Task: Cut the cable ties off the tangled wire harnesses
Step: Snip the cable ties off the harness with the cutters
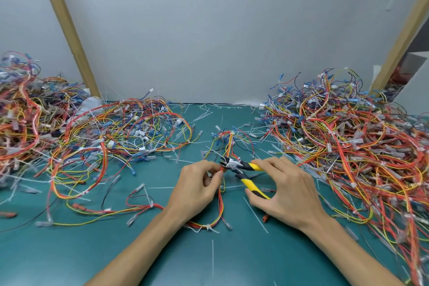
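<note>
Left hand (197, 184) pinches a harness (221, 204); right hand (285, 190) grips cutters (242, 167). Snipped ties (212, 255) litter the mat (116, 251); the left-side pile (69, 137) likely still awaits cutting.

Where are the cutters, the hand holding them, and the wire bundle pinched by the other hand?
cutters (251, 166), head view, yellow upper handle.
right hand (287, 190), head view, back of the hand.
wire bundle (220, 202), head view, red strands on the near side.
</note>
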The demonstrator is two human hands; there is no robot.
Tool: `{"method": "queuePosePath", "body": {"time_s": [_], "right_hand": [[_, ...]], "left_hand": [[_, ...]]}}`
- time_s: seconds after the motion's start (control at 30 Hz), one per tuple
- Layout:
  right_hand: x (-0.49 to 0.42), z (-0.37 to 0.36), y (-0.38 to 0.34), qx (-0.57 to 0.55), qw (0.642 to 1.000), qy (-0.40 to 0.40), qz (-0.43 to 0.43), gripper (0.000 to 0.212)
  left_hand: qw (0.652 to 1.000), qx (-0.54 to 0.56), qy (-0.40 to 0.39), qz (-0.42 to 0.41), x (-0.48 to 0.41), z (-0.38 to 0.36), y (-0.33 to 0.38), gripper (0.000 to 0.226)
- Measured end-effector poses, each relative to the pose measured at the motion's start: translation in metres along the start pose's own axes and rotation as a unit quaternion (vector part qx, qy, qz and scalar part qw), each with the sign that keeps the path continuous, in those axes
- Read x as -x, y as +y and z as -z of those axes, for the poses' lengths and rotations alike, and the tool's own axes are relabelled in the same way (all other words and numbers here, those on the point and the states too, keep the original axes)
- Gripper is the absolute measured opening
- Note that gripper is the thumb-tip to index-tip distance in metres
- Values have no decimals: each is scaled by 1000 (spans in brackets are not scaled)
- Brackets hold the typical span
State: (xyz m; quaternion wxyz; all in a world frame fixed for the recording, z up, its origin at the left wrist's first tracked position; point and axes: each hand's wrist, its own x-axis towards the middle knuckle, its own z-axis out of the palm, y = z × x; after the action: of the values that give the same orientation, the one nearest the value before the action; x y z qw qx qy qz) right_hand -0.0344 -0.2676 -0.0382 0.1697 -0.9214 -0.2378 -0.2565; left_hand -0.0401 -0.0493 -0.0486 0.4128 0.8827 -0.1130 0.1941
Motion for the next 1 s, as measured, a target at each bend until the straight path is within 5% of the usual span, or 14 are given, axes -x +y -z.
{"method": "queuePosePath", "body": {"time_s": [0.57, 0.73, 1.0], "right_hand": [[0, 4, -1, -3, 1000, -28, -4, 48], [-1, 1, 6, 8, 994, -111, -17, 55], [4, -6, -10, -67, 989, -121, -59, 40]], "left_hand": [[1000, -27, 9, -9, 1, 1, 5, 9], [1000, -16, 18, 1, 2, 2, 3, 9], [975, 174, -12, 137, 4, -1, 2, 15]]}}
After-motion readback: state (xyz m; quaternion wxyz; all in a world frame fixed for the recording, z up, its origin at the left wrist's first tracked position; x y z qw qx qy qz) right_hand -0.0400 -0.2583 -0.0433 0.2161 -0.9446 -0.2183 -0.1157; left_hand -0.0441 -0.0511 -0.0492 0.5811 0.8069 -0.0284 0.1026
